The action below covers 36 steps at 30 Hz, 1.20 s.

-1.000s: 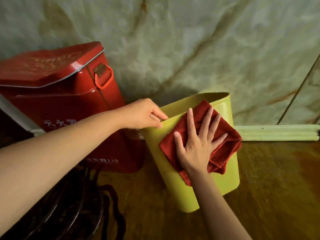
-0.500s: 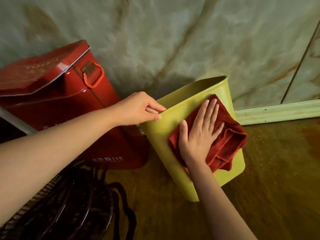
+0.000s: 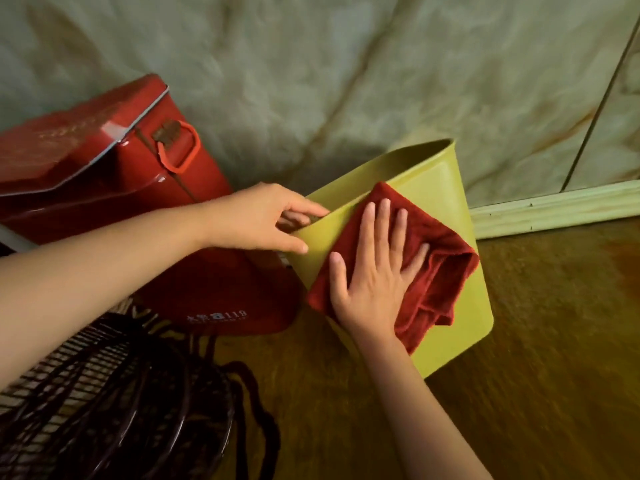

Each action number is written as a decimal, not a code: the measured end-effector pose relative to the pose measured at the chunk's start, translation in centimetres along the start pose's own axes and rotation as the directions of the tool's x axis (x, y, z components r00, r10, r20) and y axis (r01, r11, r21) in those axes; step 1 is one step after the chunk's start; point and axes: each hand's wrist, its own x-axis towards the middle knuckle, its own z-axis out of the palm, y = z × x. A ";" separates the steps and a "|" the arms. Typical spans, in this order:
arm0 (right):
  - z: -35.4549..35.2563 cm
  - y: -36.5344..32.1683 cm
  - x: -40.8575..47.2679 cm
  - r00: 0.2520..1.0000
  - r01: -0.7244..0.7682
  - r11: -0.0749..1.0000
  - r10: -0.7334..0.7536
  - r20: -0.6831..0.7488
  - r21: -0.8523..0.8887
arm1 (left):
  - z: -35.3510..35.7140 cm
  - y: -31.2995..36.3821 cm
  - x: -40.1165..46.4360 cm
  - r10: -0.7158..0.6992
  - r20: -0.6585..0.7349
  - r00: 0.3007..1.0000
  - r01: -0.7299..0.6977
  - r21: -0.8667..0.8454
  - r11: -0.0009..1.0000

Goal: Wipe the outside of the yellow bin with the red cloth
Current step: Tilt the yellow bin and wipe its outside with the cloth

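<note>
A: Take the big things first. Your yellow plastic bin (image 3: 446,216) stands tilted on the brown floor (image 3: 554,341), just in front of the pale marbled wall (image 3: 346,64), mouth leaning back toward it. Why tilted?

B: Likely so the near face turns up to you and takes the pressure squarely.

A: The red metal box with the hoop handle (image 3: 114,188) sits just beside it on your left, the dark wire fan guard (image 3: 114,410) below.

B: So your room for moving lies rightward, over bare floor.

A: Your left hand (image 3: 263,220) pinches the bin's rim at its corner, a narrow grip steadying it. Your right hand (image 3: 374,278) lies flat, fingers spread, pressing the folded red cloth (image 3: 446,268) onto the bin's outer face; it closes round nothing.

B: The cloth's folds reach the right edge; the lower corner looks uncovered.
</note>
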 end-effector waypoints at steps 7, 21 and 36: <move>-1.5 2.9 -0.7 0.882 -0.466 0.876 0.471 -0.015 0.125 | 0.4 -0.6 -1.2 0.102 -0.040 0.994 -0.074 0.442 0.894; -11.6 5.0 1.8 0.888 -0.455 0.675 0.395 0.238 0.581 | 3.7 13.8 4.6 0.078 -0.282 0.956 -0.093 -0.042 0.995; -7.3 3.1 -1.7 0.861 -0.450 0.863 0.488 -0.146 0.231 | -0.8 8.9 3.4 0.074 -0.072 0.995 -0.053 0.259 0.964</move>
